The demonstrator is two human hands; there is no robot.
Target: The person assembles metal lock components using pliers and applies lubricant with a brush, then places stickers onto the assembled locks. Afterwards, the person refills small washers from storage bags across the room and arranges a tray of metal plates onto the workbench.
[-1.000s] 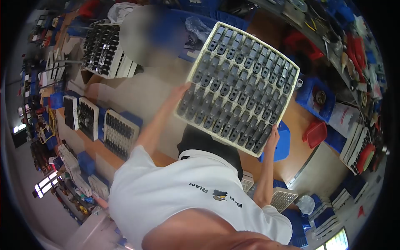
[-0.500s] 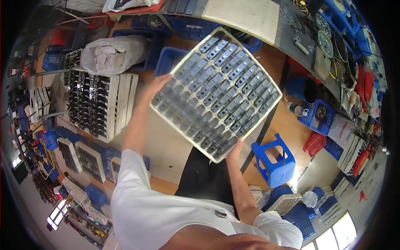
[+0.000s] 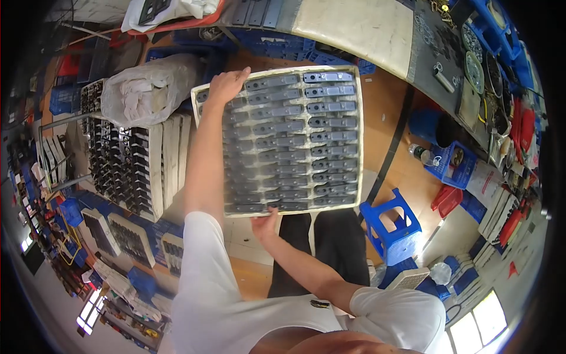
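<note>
A square white tray [image 3: 360, 141] is held up in front of the body, filled with several rows of dark grey, elongated metal parts [image 3: 333, 123]. My left hand [image 3: 227, 87] is closed over its upper left edge. At the lower edge, my right hand [image 3: 265, 223] grips the rim from beneath, with fingertips showing against it. The parts now lie roughly horizontal, in columns, and those at the left look blurred.
A workbench [image 3: 354, 29] runs across the top. On the left are stacked trays of black parts [image 3: 121, 165] and a plastic bag [image 3: 147, 91]. A blue stool [image 3: 392, 227] stands right of the legs, near a red basket [image 3: 447, 200] and a blue crate [image 3: 453, 165].
The tray has turned so its sides are nearly level and has shifted left. My left hand has moved up along its edge; my right hand has moved left along the lower edge.
</note>
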